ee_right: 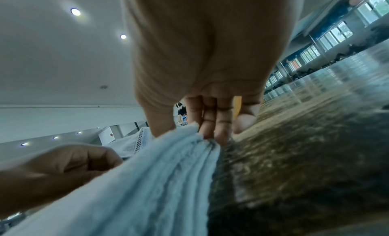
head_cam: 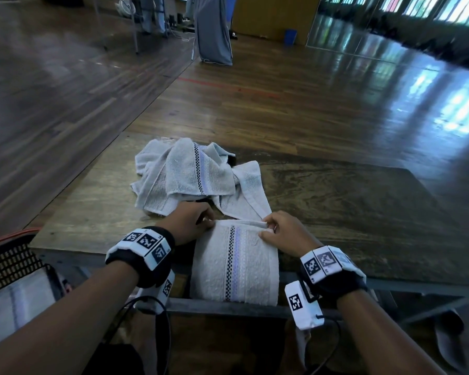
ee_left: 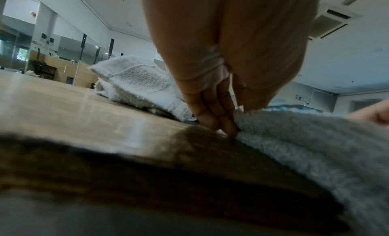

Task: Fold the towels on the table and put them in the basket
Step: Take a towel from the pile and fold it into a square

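A folded white towel [head_cam: 234, 262] with a checkered stripe lies at the table's near edge and hangs over it. My left hand [head_cam: 198, 221] pinches its far left corner, thumb on top and fingers [ee_left: 216, 118] at the towel's [ee_left: 305, 139] edge on the table. My right hand [head_cam: 275, 230] pinches the far right corner, fingers [ee_right: 212, 128] curled under the stacked layers [ee_right: 168, 169]. A heap of unfolded towels [head_cam: 190, 177] lies just beyond both hands. The basket [head_cam: 8, 263] stands low at the left with a folded towel [head_cam: 14, 307] inside.
The wooden table [head_cam: 349, 201] stretches bare to the right of the towels. An orange cable [head_cam: 14, 235] runs by the basket. Wooden floor lies beyond, with a grey draped stand [head_cam: 214, 31] and a blue bin [head_cam: 290, 36] far back.
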`<state>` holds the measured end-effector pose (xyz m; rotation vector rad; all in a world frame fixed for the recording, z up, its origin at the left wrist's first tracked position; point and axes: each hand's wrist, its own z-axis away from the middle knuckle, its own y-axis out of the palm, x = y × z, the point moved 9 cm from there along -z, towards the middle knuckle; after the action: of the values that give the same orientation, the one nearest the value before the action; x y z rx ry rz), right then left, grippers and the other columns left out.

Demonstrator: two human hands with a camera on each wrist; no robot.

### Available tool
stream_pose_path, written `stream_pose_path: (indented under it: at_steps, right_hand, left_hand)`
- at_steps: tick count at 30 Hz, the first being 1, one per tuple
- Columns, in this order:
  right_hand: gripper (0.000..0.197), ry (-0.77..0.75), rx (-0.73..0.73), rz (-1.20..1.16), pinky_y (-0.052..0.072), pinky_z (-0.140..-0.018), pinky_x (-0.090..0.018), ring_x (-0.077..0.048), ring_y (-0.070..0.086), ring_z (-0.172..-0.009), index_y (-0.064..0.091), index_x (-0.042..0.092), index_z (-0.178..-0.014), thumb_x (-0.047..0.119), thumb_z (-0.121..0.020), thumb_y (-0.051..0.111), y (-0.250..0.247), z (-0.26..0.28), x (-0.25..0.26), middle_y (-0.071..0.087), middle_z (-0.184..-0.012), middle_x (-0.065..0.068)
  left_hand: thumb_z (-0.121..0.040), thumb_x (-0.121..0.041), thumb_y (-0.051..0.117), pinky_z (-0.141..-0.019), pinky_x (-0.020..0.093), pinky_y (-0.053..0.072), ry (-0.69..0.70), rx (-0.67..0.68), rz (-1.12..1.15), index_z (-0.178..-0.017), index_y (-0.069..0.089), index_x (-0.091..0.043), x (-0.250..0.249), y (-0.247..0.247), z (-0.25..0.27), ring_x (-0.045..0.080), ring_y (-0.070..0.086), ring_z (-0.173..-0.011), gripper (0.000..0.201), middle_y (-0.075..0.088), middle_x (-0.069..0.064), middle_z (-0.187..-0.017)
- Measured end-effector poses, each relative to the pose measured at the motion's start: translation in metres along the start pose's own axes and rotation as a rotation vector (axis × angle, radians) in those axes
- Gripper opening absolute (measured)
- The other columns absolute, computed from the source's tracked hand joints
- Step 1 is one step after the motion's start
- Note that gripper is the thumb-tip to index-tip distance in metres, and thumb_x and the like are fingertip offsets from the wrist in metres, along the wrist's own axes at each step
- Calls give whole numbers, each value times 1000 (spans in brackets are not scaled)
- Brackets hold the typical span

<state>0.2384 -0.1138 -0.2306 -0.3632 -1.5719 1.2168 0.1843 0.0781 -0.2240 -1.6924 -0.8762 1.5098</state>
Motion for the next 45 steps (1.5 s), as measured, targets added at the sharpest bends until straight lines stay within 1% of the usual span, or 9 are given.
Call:
stream_pose_path:
  at_steps: [5,9,16,20,25,29,32,39,45]
  right_hand:
    - [27,86,92,-88,36,-57,-15,-3,48,-67,59,14,-103,27,-81,69,4,-1,-7,55,-84,5]
    - [16,61,71,-78,37,-58,-19,-10,51,-71,60,13,-97,20,-84,64,-1,0,-2,55,-81,3]
    - [8,102,65,-215,47,-68,-33,-20,60,-80,57,17,-92,21,-85,60,-16,5,-12,65,-92,-8]
    - [17,150,-23,-153,42,-64,-22,-12,56,-80,57,19,-96,29,-84,65,-20,7,-24,60,-88,2]
    - [37,215,143,-205,48,-71,-27,-16,63,-81,54,15,-109,28,-79,73,-12,10,-32,65,-95,-6]
    - [24,160,96,-125,45,-59,-20,-7,61,-58,59,13,-97,17,-78,73,-26,11,-26,67,-72,-1]
    - [13,89,38,-56,47,-60,-19,-9,60,-63,61,20,-87,18,-80,71,-34,10,-16,66,-76,-2]
    - [34,140,172,37,42,-67,-20,-7,58,-79,57,15,-117,25,-86,64,-15,11,-25,63,-87,4]
    - [9,145,102,67,42,-61,-19,-8,60,-77,58,24,-81,26,-84,66,-26,11,-21,64,-83,5]
  left_hand:
    - [-89,-17,57,-64,10,31,-18,-5,-1,-103,61,-13,0,1,1,8,49,-82,14,58,-5,-91]
    - [-89,-6,52,-80,24,39,63,-74,54,-105,61,-7,-15,-7,2,20,54,-97,18,63,7,-104]
    - [-89,-7,57,-78,19,40,10,-146,256,-100,63,-8,-17,-9,0,15,58,-90,13,66,4,-97]
    - [-89,-13,59,-75,14,37,-41,-66,189,-102,65,-11,-8,7,-4,9,56,-89,14,65,1,-100]
    - [-89,-15,57,-79,20,40,39,-13,27,-101,66,-16,-12,14,-4,11,51,-91,15,54,-2,-101]
    - [-88,-13,58,-83,27,44,70,-14,-11,-101,68,-12,-15,13,-3,13,51,-92,17,56,1,-104]
    - [-89,-15,57,-85,28,43,64,12,-40,-102,69,-11,-17,14,-4,16,52,-98,18,58,2,-106]
    - [-89,-12,55,-89,31,44,77,4,-47,-101,70,-9,-22,11,-1,19,55,-101,19,60,4,-107]
    - [-87,-13,59,-85,31,45,53,-1,-29,-95,66,-9,-18,10,-3,19,56,-96,11,62,5,-102]
